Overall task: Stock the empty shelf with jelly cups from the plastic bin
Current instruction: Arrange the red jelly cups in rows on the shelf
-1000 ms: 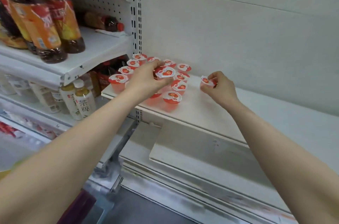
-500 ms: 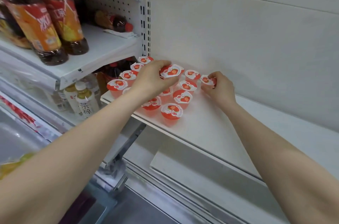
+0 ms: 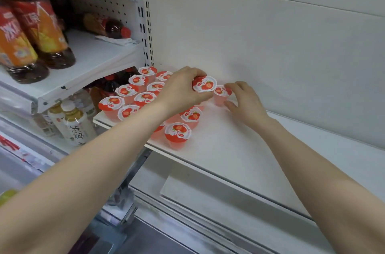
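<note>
On the shelf's (image 3: 239, 149) left end, rows of jelly cups (image 3: 143, 98) are already stood. By the left hand (image 3: 183, 91), fingers curled, a tilted cup (image 3: 204, 84) is gripped above them. A second cup (image 3: 221, 93), brought in beside the rows within the last second, is pinched by the right hand (image 3: 243, 104); release is judged near. Some cups are hidden under the left wrist (image 3: 158, 108); the plastic bin is out of view

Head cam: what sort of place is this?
Most likely a shop aisle: slotted shelf uprights, labelled drink bottles stocked at left, and many identical jelly cups set out on the white shelf.
</note>
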The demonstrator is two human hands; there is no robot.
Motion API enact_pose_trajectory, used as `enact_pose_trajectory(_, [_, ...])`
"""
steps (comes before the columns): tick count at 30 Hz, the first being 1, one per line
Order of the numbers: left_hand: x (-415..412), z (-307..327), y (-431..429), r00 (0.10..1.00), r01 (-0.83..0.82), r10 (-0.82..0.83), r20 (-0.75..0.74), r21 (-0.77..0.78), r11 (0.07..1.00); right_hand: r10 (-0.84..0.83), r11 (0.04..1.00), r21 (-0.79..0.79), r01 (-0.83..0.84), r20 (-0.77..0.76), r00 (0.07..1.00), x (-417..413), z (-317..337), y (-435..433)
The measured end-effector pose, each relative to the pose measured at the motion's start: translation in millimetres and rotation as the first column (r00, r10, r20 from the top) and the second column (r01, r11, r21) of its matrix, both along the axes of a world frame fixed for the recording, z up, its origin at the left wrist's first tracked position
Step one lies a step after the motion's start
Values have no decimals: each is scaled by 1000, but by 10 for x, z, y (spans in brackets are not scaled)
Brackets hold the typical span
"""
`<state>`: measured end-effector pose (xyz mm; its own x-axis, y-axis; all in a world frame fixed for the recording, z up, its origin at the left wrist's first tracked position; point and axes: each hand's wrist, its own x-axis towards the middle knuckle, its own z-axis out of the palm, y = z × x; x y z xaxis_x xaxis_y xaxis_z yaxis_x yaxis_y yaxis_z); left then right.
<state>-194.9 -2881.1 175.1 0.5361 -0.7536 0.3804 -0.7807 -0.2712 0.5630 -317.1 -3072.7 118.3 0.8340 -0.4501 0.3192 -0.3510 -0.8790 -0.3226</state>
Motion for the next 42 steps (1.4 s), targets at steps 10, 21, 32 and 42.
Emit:
enact_pose_trajectory(10, [-139,-306,-410,933,-8,-109,343,322,947,-75,991,-113,76,13,997,-300,84,-144])
enact_pose_trajectory(21, [-139,-340,-437,940,-25,-101,325,362,932,-88,986,-140,89,14,996,-303,141,-118])
enact_pose_trajectory(32, [-62,-103,67,928,-9,-77,364,229,973,-80,968,-234,86,33,996,-327,386,321])
enact_pose_trajectory(42, [240,-38,1377,888,-99,7,460,176,979,-20,944,-328,25,17,1000,-180,561,1458])
